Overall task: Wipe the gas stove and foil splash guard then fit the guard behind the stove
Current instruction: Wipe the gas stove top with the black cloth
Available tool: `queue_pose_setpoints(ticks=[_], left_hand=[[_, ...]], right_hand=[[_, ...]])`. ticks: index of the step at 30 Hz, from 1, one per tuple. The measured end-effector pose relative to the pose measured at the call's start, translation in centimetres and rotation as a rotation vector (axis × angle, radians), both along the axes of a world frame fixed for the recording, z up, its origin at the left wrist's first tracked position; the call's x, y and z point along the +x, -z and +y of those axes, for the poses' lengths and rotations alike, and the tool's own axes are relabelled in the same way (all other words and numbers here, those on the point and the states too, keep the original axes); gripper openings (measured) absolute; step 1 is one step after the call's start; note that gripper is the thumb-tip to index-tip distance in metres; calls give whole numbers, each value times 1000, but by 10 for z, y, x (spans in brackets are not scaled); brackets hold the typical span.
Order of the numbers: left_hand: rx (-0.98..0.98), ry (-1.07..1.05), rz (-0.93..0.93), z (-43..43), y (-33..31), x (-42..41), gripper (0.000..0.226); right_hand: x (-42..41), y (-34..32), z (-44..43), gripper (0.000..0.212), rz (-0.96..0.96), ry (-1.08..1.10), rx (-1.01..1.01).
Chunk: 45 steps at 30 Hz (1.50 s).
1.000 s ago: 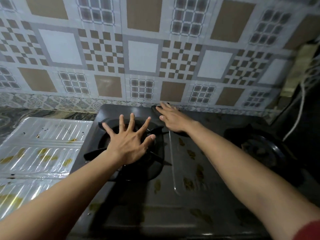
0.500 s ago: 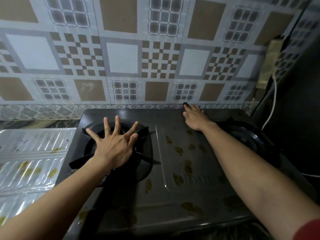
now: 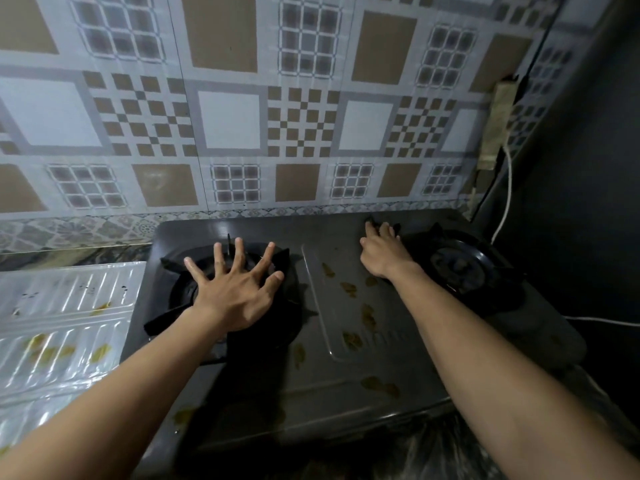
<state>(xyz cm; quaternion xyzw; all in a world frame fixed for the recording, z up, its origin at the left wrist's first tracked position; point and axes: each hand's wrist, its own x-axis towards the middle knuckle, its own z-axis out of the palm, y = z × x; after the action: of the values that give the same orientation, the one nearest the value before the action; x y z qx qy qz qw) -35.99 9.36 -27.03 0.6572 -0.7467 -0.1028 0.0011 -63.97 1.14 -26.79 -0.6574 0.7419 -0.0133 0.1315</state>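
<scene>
The dark grey two-burner gas stove [image 3: 346, 375] has yellow-brown stains across its middle panel. My left hand [image 3: 235, 292] lies flat on the left burner grate [image 3: 284, 254], fingers spread and holding nothing. My right hand [image 3: 384, 254] presses a dark cloth [image 3: 394, 226] on the stove's back part, next to the right burner [image 3: 460, 265]; only the cloth's edges show past my fingers. The foil splash guard [image 3: 62, 327] lies flat on the counter left of the stove, with yellowish smears on it.
A patterned tiled wall [image 3: 242, 126] rises right behind the stove. A dark wall [image 3: 581, 188] closes the right side, with a white cable [image 3: 506, 199] hanging down it and running behind the stove. The counter edge lies below the stove front.
My right hand with the cloth has slid to the right along the back of the stove, from the middle toward the right burner. My left hand stays spread on the left burner.
</scene>
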Motion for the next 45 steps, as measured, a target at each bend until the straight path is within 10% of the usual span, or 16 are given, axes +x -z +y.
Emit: queue_pose_setpoints(ticks=[19, 32, 45], left_hand=[[-58, 8, -23, 9, -1, 0, 61], [-67, 117, 18, 19, 5, -9, 74], [16, 79, 44, 31, 1, -11, 77]], right_hand=[[83, 14, 105, 46, -171, -349, -161], [-13, 2, 100, 50, -126, -5, -82], [29, 16, 165, 46, -147, -177, -206]])
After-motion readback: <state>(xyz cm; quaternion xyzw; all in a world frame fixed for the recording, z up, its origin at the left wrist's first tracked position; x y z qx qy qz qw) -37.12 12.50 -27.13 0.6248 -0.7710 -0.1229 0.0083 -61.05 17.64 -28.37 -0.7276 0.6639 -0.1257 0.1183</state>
